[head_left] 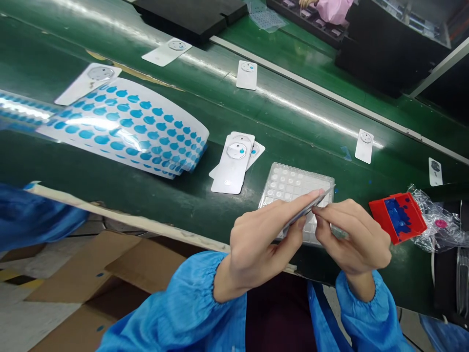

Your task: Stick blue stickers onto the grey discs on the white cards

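My left hand (262, 239) grips a thin white card (309, 208) edge-on, fingers closed round it, above the near edge of the green belt (154, 195). Facing it, my right hand (353, 239) pinches at the card's upper end; anything in its fingertips is too small to see. Both hands hover over a clear plastic blister tray (289, 183) with small round pockets. Left of the tray lies a short stack of white cards (234, 164), the top one with a blue dot sticker.
Curled sheets of blue dot stickers (135, 127) lie at left. Single white cards (246, 75) (364, 145) sit spaced along the belt. A red box of blue bits (397, 217) and a plastic bag (437, 225) lie at right. Cardboard (120, 264) below. Another person's pink sleeve (333, 9) at top.
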`<move>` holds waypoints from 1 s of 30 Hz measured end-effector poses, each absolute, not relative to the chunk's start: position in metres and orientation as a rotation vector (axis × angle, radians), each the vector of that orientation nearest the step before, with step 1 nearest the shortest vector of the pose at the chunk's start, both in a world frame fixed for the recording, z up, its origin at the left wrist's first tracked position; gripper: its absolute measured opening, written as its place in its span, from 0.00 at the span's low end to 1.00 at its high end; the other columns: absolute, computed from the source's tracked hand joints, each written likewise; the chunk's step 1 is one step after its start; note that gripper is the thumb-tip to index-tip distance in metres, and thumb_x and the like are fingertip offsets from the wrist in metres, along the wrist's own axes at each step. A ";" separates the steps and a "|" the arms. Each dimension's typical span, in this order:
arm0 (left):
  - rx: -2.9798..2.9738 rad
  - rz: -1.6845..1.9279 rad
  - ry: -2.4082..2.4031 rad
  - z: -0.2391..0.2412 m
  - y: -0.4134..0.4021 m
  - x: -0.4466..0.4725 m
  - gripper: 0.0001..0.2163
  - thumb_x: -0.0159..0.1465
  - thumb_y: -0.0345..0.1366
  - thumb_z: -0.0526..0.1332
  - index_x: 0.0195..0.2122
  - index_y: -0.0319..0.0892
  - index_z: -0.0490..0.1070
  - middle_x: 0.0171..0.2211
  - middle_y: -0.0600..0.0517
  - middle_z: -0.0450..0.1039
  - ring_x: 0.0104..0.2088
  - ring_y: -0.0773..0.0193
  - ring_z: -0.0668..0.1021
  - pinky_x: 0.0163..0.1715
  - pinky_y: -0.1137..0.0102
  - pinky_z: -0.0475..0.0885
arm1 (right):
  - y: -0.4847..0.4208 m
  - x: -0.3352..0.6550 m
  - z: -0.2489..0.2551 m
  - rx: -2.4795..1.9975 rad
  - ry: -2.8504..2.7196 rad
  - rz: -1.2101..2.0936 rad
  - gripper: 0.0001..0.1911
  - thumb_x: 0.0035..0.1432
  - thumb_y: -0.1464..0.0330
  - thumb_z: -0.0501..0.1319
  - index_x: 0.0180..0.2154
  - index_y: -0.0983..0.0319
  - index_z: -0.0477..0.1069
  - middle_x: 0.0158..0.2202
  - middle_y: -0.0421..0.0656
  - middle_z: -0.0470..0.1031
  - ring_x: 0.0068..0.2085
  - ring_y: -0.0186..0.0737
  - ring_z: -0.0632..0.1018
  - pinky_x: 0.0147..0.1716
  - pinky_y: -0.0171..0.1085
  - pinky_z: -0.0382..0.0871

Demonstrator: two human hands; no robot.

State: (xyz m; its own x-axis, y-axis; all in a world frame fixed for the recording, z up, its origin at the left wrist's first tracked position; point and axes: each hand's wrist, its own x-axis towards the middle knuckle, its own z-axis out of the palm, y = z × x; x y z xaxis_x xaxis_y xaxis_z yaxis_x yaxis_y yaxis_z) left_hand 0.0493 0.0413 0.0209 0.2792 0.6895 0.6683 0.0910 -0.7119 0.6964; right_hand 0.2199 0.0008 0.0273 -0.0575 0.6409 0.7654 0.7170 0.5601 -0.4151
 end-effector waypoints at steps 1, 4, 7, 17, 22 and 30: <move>2.006 1.460 0.701 0.021 0.042 0.049 0.23 0.70 0.20 0.63 0.64 0.43 0.77 0.46 0.50 0.88 0.32 0.66 0.86 0.34 0.75 0.83 | 0.000 0.223 0.026 -1.112 -1.812 -0.149 0.15 0.62 0.83 0.69 0.47 0.62 0.80 0.32 0.42 0.82 0.33 0.39 0.82 0.31 0.38 0.77; 1.967 1.421 0.755 0.021 0.042 0.046 0.21 0.70 0.21 0.64 0.62 0.45 0.79 0.48 0.51 0.88 0.34 0.65 0.87 0.36 0.75 0.84 | -0.003 0.235 0.027 -1.054 -2.025 -0.246 0.13 0.66 0.81 0.67 0.51 0.68 0.79 0.36 0.47 0.83 0.37 0.43 0.83 0.34 0.40 0.78; 1.937 1.314 0.811 0.025 0.043 0.042 0.18 0.71 0.23 0.64 0.58 0.45 0.81 0.51 0.51 0.87 0.38 0.63 0.89 0.43 0.73 0.85 | -0.004 0.245 0.036 -1.064 -2.257 -0.299 0.11 0.69 0.79 0.63 0.51 0.68 0.79 0.41 0.49 0.84 0.40 0.43 0.83 0.38 0.40 0.80; 1.980 0.833 0.911 0.050 0.060 0.036 0.10 0.72 0.27 0.60 0.47 0.43 0.81 0.29 0.57 0.82 0.22 0.69 0.78 0.23 0.75 0.72 | 0.019 0.269 0.066 -0.598 -2.738 -0.755 0.13 0.73 0.74 0.59 0.41 0.62 0.83 0.38 0.45 0.85 0.38 0.42 0.83 0.33 0.39 0.79; 1.681 0.755 0.870 0.048 0.074 0.039 0.07 0.71 0.31 0.61 0.38 0.41 0.79 0.28 0.53 0.79 0.25 0.65 0.79 0.21 0.74 0.70 | 0.008 0.271 0.053 -0.879 -2.445 -0.359 0.11 0.70 0.77 0.64 0.50 0.60 0.81 0.42 0.42 0.85 0.40 0.39 0.84 0.36 0.36 0.82; 1.470 0.701 0.833 0.043 0.068 0.046 0.07 0.72 0.35 0.61 0.37 0.41 0.74 0.24 0.57 0.70 0.23 0.68 0.71 0.20 0.73 0.64 | 0.004 0.251 0.036 -1.296 -1.938 0.087 0.10 0.67 0.77 0.69 0.46 0.57 0.80 0.36 0.40 0.80 0.30 0.34 0.78 0.27 0.35 0.76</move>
